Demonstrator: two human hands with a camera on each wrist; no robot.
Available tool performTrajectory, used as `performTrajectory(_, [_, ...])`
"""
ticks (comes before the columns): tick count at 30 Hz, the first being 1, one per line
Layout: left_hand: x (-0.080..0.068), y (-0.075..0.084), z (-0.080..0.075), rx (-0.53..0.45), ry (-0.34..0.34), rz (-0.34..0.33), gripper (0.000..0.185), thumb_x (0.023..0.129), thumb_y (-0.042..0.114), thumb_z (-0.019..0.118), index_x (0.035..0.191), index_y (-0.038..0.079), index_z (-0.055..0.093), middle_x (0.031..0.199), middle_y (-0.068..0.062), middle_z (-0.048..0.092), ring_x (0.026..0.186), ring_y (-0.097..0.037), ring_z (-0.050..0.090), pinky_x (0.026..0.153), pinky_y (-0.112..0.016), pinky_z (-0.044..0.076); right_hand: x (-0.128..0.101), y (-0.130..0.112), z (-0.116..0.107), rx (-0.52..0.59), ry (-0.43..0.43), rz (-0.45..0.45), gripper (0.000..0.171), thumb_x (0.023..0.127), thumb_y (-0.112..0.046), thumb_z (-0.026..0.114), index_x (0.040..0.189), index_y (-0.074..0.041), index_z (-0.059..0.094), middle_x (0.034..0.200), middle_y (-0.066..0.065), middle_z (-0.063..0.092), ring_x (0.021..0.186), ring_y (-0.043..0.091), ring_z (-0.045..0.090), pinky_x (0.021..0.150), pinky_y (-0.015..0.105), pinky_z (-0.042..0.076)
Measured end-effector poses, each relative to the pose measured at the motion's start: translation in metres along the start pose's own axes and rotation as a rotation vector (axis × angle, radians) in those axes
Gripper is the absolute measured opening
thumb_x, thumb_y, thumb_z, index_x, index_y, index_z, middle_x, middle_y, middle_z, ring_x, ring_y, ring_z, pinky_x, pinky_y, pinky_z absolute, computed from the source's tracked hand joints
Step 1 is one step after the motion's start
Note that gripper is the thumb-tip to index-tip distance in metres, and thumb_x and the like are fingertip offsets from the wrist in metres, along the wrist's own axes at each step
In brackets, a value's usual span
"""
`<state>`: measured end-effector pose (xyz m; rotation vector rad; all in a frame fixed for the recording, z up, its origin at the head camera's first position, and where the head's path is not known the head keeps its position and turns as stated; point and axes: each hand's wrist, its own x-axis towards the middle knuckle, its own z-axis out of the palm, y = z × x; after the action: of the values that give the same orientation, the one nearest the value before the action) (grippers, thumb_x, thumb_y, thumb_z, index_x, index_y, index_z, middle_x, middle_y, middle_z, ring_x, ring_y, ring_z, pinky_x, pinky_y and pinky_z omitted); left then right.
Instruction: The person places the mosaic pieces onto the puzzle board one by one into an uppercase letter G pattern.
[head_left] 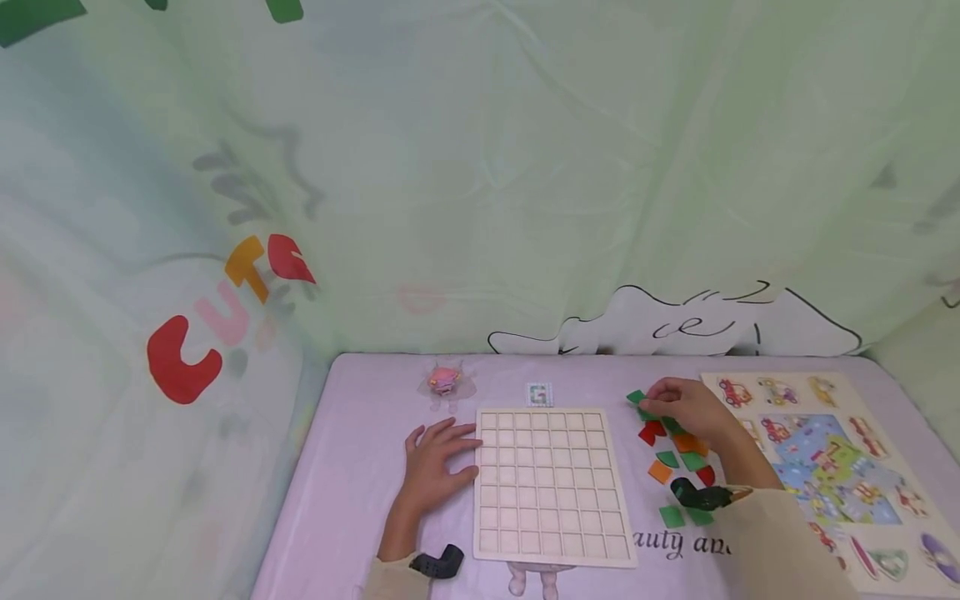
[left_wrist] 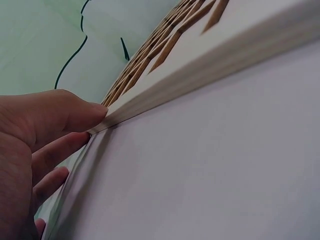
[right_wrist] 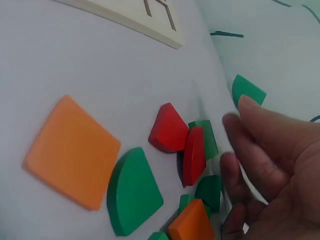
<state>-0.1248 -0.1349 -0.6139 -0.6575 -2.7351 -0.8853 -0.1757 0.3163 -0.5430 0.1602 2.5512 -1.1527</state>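
Observation:
A pale wooden grid board (head_left: 555, 485) lies flat on the table, with square recesses across it. My left hand (head_left: 438, 462) is at the board's left edge, thumb and index fingertip touching the rim and the other fingers spread. My right hand (head_left: 693, 410) is over a loose pile of coloured pieces right of the board. Between its thumb and index finger it pinches a green quarter-circle piece (right_wrist: 248, 91). Below that hand lie red pieces (right_wrist: 170, 129), an orange square (right_wrist: 72, 152) and another green quarter-circle piece (right_wrist: 135, 192).
A small card with a green G-like pattern (head_left: 539, 394) sits behind the board. Left of it stands a small pink figure (head_left: 444, 380). On the right lies a picture puzzle board (head_left: 832, 467) with vehicles. Hanging cloth (head_left: 480, 183) closes off the back and sides.

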Motion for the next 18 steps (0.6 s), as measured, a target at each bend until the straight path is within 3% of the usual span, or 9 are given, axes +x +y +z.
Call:
performTrajectory(9, [0.001, 0.003, -0.003, -0.009, -0.008, -0.012, 0.039, 0.080, 0.033, 0.080, 0.118, 0.030, 0.076, 0.138, 0.008, 0.067, 0.139, -0.028, 0.051, 0.110, -0.066, 0.019, -0.007, -0.011, 0.003, 0.070, 0.113, -0.051, 0.037, 0.100, -0.036, 0.064, 0.127, -0.011, 0.064, 0.118, 0.014, 0.069, 0.101, 0.028, 0.060, 0.081, 0.028, 0.054])
performTrajectory(15, [0.000, 0.004, -0.004, -0.014, -0.019, -0.020, 0.039, 0.080, 0.033, 0.079, 0.119, 0.029, 0.076, 0.139, 0.007, 0.066, 0.140, -0.028, 0.050, 0.111, -0.066, 0.019, -0.009, -0.017, 0.013, 0.228, 0.065, -0.027, 0.044, 0.103, -0.040, 0.057, 0.135, -0.010, 0.062, 0.131, 0.017, 0.066, 0.109, 0.027, 0.068, 0.084, 0.021, 0.055])
performTrajectory(18, [0.000, 0.004, -0.004, -0.019, -0.017, -0.018, 0.038, 0.080, 0.032, 0.079, 0.119, 0.029, 0.076, 0.138, 0.007, 0.067, 0.140, -0.027, 0.050, 0.111, -0.066, 0.019, -0.009, -0.019, 0.022, 0.259, 0.044, -0.047, 0.044, 0.104, -0.038, 0.056, 0.138, -0.011, 0.060, 0.129, 0.016, 0.065, 0.107, 0.025, 0.070, 0.084, 0.023, 0.056])
